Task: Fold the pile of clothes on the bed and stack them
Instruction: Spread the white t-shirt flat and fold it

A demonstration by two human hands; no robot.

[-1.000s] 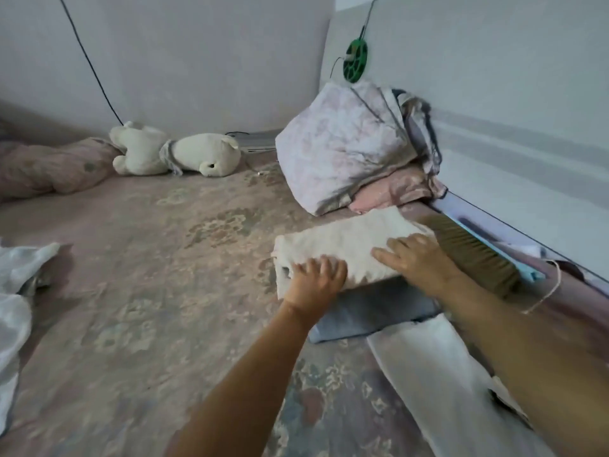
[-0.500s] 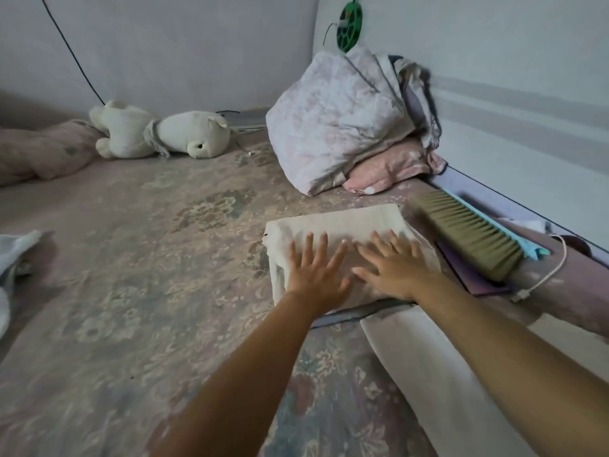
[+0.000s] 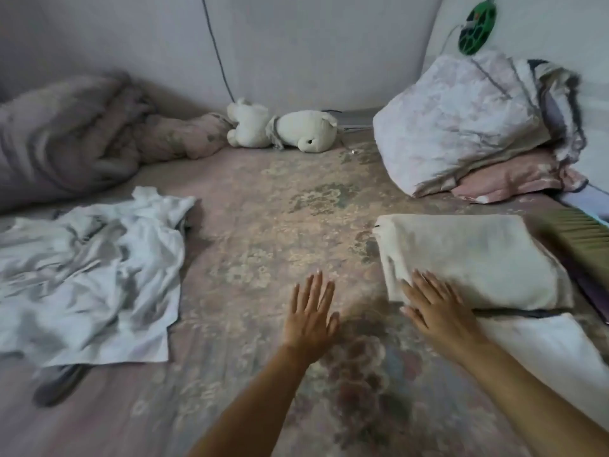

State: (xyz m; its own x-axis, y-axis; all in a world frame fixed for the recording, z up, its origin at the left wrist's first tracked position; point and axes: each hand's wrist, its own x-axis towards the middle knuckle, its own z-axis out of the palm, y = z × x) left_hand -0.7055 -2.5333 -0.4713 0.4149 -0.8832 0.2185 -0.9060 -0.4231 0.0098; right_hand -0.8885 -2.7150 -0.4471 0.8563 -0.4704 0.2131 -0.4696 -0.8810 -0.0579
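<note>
- R hand [image 3: 438,308] flat, fingers straight, on folded cream cloth [image 3: 468,258].
- L hand [image 3: 309,315] spread, empty, left of it.
- Risk: stack w/ grey layer [image 3: 514,313] may slip if nudged.

A white plush bear [image 3: 283,131] lies by the far wall beside a rumpled quilt [image 3: 66,136], with a bundled floral duvet [image 3: 461,123], a green disc [image 3: 474,31] above it, and a brush [image 3: 580,239] at right.

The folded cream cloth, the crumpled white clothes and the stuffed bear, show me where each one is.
folded cream cloth [image 3: 468,255]: head view, middle of its top face.
crumpled white clothes [image 3: 89,278]: head view, centre of the heap.
stuffed bear [image 3: 306,130]: head view, on its body.
</note>
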